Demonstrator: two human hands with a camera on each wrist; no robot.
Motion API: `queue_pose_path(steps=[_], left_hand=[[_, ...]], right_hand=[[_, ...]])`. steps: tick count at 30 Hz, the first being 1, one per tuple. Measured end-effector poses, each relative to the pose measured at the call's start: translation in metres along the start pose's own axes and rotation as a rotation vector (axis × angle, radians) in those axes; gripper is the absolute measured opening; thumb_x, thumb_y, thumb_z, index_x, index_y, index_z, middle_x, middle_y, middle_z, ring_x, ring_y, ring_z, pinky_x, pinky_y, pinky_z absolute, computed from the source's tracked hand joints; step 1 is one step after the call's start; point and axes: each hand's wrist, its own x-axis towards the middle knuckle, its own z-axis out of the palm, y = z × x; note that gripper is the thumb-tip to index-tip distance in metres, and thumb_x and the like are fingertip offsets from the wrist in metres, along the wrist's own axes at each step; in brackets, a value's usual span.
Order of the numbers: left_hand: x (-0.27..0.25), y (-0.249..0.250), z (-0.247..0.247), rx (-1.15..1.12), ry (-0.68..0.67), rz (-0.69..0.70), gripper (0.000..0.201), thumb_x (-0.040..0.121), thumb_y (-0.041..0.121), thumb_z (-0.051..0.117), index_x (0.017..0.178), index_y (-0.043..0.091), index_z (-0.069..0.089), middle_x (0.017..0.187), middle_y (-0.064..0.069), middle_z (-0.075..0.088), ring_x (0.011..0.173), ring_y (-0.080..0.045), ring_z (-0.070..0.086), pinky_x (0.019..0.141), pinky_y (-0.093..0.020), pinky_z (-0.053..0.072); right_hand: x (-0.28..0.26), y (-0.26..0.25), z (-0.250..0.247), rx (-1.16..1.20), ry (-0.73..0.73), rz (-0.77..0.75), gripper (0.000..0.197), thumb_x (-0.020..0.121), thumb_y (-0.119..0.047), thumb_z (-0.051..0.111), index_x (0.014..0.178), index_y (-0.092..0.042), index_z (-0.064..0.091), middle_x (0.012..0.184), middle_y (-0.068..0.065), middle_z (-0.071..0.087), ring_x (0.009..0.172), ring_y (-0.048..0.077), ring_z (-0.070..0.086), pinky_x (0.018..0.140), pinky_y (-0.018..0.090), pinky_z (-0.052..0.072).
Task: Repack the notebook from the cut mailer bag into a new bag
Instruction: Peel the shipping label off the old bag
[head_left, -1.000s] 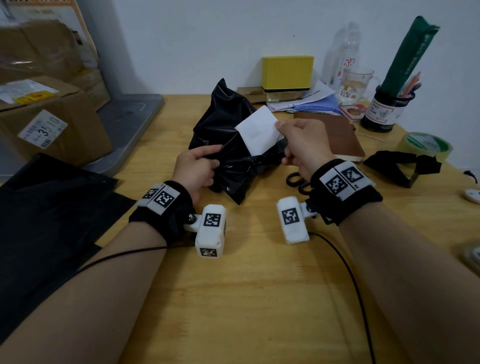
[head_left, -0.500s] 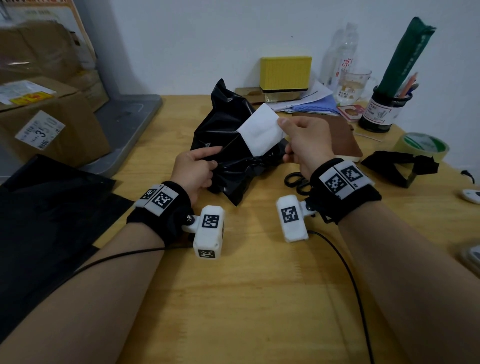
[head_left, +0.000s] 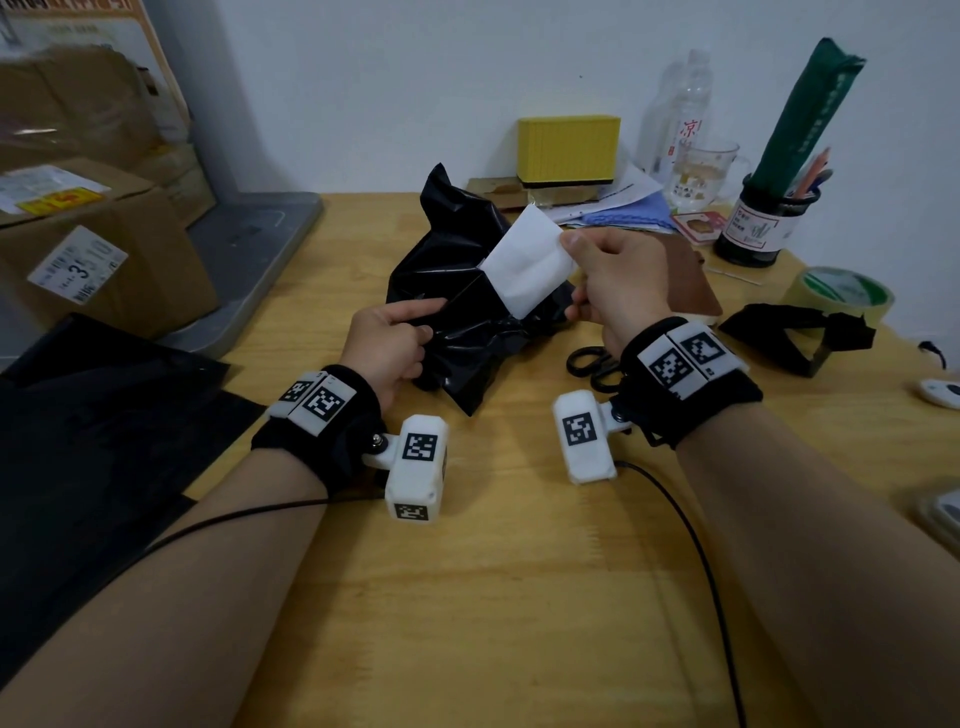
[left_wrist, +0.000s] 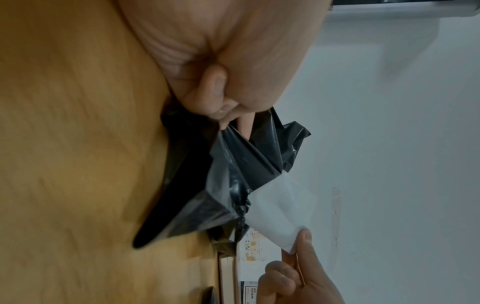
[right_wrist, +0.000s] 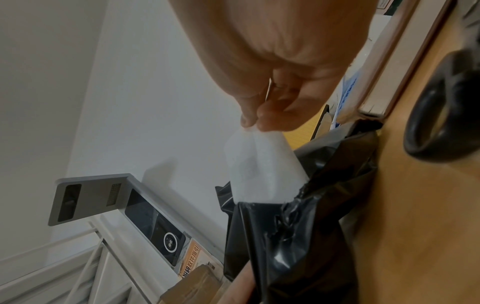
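Observation:
A crumpled black cut mailer bag (head_left: 467, 332) lies mid-table. My left hand (head_left: 431, 322) pinches its near-left edge, seen close in the left wrist view (left_wrist: 226, 121). My right hand (head_left: 569, 244) pinches the top corner of a white foam-like sheet (head_left: 524, 265) that sticks up out of the bag's torn opening (right_wrist: 293, 201). The right wrist view shows thumb and forefinger (right_wrist: 253, 123) closed on that sheet (right_wrist: 259, 164). A brown notebook (head_left: 691, 275) lies flat on the table just behind my right hand. Flat black bags (head_left: 93, 441) lie at the left.
Black scissors (head_left: 592, 364) lie under my right wrist. A tape roll (head_left: 841, 291) and a black strap (head_left: 795, 332) sit at the right. A yellow box (head_left: 569, 148), a glass mug, a bottle and a pen pot (head_left: 763, 228) line the wall. Cardboard boxes (head_left: 93, 244) stand left.
My right hand has drawn the white sheet slightly up and right, further out of the black bag. The left hand keeps its hold on the bag's edge.

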Motion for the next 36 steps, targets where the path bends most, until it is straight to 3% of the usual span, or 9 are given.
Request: queue_pose_path(steps=[13,19,24,28,36], left_hand=[[-0.001,0.001,0.001,0.019,-0.001,0.000,0.045,0.095,-0.010,0.044,0.108,0.023,0.072,0.065,-0.001,0.047,0.044,-0.008,0.031,0.037,-0.018,0.027],[-0.001,0.001,0.001,0.021,0.003,0.003,0.047,0.095,-0.012,0.043,0.116,0.020,0.071,0.066,0.000,0.049,0.042,-0.006,0.032,0.036,-0.018,0.027],[0.001,0.000,-0.001,0.032,0.017,0.003,0.051,0.093,-0.014,0.041,0.119,0.020,0.070,0.074,-0.004,0.051,0.042,-0.007,0.033,0.036,-0.019,0.028],[0.001,0.001,-0.001,0.030,0.019,-0.001,0.053,0.093,-0.015,0.040,0.122,0.019,0.069,0.073,-0.004,0.050,0.042,-0.007,0.032,0.035,-0.018,0.027],[0.000,0.002,-0.001,0.017,0.007,-0.012,0.055,0.093,-0.015,0.039,0.126,0.020,0.066,0.069,-0.002,0.048,0.039,-0.006,0.031,0.034,-0.018,0.026]], right_hand=[[0.004,0.000,-0.003,0.020,0.020,-0.009,0.013,0.097,-0.022,0.067,0.086,-0.017,0.071,0.069,0.006,0.057,0.041,0.010,0.049,0.043,0.026,0.049],[0.005,-0.002,-0.004,0.038,0.037,0.006,0.012,0.098,-0.022,0.066,0.088,-0.017,0.070,0.074,0.006,0.060,0.044,0.012,0.052,0.044,0.026,0.050],[0.011,-0.003,-0.008,0.065,0.098,0.025,0.013,0.100,-0.023,0.063,0.102,-0.013,0.070,0.070,0.006,0.057,0.041,0.012,0.050,0.044,0.026,0.050],[0.011,-0.001,-0.007,0.095,0.116,0.046,0.011,0.101,-0.025,0.061,0.095,-0.020,0.068,0.068,0.003,0.054,0.038,0.009,0.048,0.045,0.026,0.051],[0.014,-0.004,-0.014,0.153,0.142,0.044,0.019,0.102,-0.022,0.059,0.108,-0.008,0.069,0.064,0.008,0.052,0.040,0.014,0.048,0.046,0.029,0.053]])
